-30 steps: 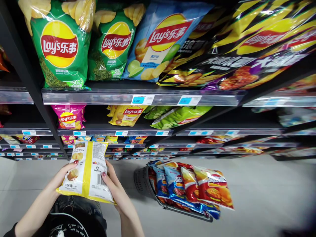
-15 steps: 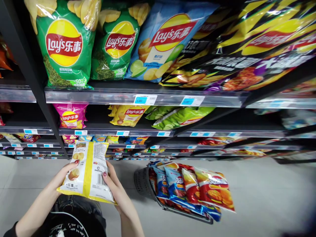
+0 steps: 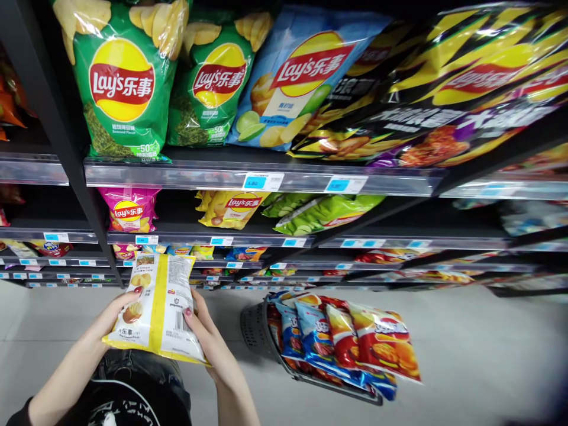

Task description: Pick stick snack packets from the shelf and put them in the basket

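Note:
Both my hands hold a yellow and white bag of crisps (image 3: 156, 307) with its printed back side facing up, barcode at the lower right. My left hand (image 3: 112, 315) grips the bag's left edge, thumb on top. My right hand (image 3: 205, 337) grips the right edge, thumb pressed near the barcode. The bag hangs in front of my lap, below the shelves.
A dark shopping basket (image 3: 256, 326) stands on the grey floor to my right, stuffed with blue and red crisp bags (image 3: 350, 337). Black shelves (image 3: 261, 175) with price tags carry green (image 3: 124, 77), blue (image 3: 297, 71), pink (image 3: 129, 208) and yellow crisp bags (image 3: 231, 207).
The view has shifted slightly, so the shelves sit a little further right and lower. The bag and both hands keep the same grip.

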`<state>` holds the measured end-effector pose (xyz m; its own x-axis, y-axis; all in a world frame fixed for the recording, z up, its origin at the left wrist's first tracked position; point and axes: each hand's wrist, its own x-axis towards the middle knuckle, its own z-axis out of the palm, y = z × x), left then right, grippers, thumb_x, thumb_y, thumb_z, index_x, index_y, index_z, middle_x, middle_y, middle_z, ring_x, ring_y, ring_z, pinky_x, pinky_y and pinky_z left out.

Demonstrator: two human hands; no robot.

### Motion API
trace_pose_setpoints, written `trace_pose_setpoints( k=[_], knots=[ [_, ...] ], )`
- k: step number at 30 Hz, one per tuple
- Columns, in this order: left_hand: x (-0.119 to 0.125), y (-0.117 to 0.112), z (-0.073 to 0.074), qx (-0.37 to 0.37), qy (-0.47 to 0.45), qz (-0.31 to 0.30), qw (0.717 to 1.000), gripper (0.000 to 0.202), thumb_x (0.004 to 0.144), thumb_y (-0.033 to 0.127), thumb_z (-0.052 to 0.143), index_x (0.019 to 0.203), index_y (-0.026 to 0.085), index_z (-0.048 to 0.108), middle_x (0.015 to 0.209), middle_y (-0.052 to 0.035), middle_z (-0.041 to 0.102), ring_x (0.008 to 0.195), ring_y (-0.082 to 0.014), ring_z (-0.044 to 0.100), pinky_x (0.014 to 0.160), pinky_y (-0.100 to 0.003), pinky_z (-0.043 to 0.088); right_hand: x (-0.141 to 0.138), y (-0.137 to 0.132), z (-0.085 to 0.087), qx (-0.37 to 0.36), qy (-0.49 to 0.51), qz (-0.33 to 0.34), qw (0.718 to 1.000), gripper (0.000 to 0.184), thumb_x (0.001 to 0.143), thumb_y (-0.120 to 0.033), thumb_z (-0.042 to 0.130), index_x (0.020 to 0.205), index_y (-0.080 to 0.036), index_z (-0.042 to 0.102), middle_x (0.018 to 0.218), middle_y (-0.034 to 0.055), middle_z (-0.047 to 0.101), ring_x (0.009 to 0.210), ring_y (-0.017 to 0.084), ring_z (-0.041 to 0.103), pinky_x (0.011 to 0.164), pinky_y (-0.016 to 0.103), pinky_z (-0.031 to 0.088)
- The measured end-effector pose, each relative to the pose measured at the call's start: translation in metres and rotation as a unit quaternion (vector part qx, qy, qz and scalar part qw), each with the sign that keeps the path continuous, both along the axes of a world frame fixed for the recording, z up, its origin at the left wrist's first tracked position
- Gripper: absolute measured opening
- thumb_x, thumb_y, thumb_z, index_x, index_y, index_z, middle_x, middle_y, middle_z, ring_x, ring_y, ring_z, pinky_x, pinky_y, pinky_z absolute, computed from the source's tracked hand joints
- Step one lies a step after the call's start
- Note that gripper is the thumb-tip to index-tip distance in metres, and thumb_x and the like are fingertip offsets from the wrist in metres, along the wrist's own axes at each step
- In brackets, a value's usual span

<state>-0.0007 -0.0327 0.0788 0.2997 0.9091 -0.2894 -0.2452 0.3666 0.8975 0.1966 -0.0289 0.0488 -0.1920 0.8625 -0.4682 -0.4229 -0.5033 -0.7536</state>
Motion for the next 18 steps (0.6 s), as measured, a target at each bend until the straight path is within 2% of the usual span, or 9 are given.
trace_pose_setpoints(
  k=[4, 7, 10, 14, 16, 18],
  knots=[
    [-0.006, -0.002, -0.011, 0.005, 0.026, 0.033, 0.999, 0.042, 0.074, 0.019, 0.06, 0.114, 0.031, 0.06, 0.13, 0.0035, 0.053, 0.128, -0.0301, 0.036, 0.099, -0.042, 0.04, 0.0, 0.001, 0.001, 0.02, -0.006, 0.005, 1.0, 0.078, 0.072, -0.049, 0.064, 0.136, -0.025, 0.026, 0.137, 0.0074, 0.04, 0.118, 0.025, 0.046, 0.095, 0.035, 0.041],
    [-0.012, -0.01, -0.011, 0.002, 0.041, 0.049, 0.998, 0.043, 0.074, 0.019, 0.06, 0.115, 0.031, 0.059, 0.133, 0.0036, 0.049, 0.129, -0.0294, 0.034, 0.101, -0.041, 0.038, 0.0, 0.0, 0.004, 0.049, -0.017, 0.017, 0.999, 0.077, 0.074, -0.049, 0.062, 0.136, -0.026, 0.025, 0.143, 0.0061, 0.031, 0.122, 0.026, 0.041, 0.093, 0.034, 0.042],
    [-0.012, -0.01, -0.009, -0.016, 0.027, 0.057, 0.998, 0.041, 0.075, 0.023, 0.059, 0.116, 0.031, 0.058, 0.132, 0.0023, 0.051, 0.125, -0.0297, 0.04, 0.1, -0.041, 0.039, 0.002, -0.001, 0.006, 0.085, -0.033, 0.026, 0.995, 0.076, 0.075, -0.049, 0.06, 0.138, -0.027, 0.023, 0.146, 0.0046, 0.026, 0.126, 0.026, 0.036, 0.095, 0.035, 0.041],
    [-0.002, 0.01, -0.016, -0.113, -0.05, 0.034, 0.992, 0.051, 0.072, 0.029, 0.062, 0.122, 0.026, 0.052, 0.115, -0.0054, 0.065, 0.109, -0.033, 0.056, 0.092, -0.047, 0.044, 0.002, -0.003, 0.006, 0.145, -0.053, 0.029, 0.988, 0.08, 0.075, -0.051, 0.06, 0.139, -0.027, 0.018, 0.148, 0.004, 0.019, 0.132, 0.025, 0.026, 0.103, 0.035, 0.033],
    [0.003, 0.021, -0.022, -0.151, -0.083, 0.031, 0.985, 0.061, 0.068, 0.028, 0.066, 0.126, 0.024, 0.048, 0.105, -0.0067, 0.069, 0.099, -0.0329, 0.061, 0.088, -0.046, 0.047, 0.002, -0.004, 0.003, 0.165, -0.033, 0.035, 0.985, 0.093, 0.071, -0.051, 0.064, 0.141, -0.026, 0.008, 0.148, 0.0069, 0.019, 0.131, 0.026, 0.028, 0.104, 0.037, 0.032],
    [0.006, 0.027, -0.025, -0.154, -0.094, 0.037, 0.983, 0.07, 0.065, 0.025, 0.069, 0.13, 0.024, 0.042, 0.104, -0.0067, 0.07, 0.095, -0.0313, 0.063, 0.085, -0.043, 0.048, 0.001, -0.005, -0.001, 0.169, -0.001, 0.033, 0.985, 0.103, 0.067, -0.05, 0.069, 0.141, -0.025, 0.001, 0.146, 0.0106, 0.023, 0.128, 0.027, 0.033, 0.103, 0.039, 0.033]
  ],
)
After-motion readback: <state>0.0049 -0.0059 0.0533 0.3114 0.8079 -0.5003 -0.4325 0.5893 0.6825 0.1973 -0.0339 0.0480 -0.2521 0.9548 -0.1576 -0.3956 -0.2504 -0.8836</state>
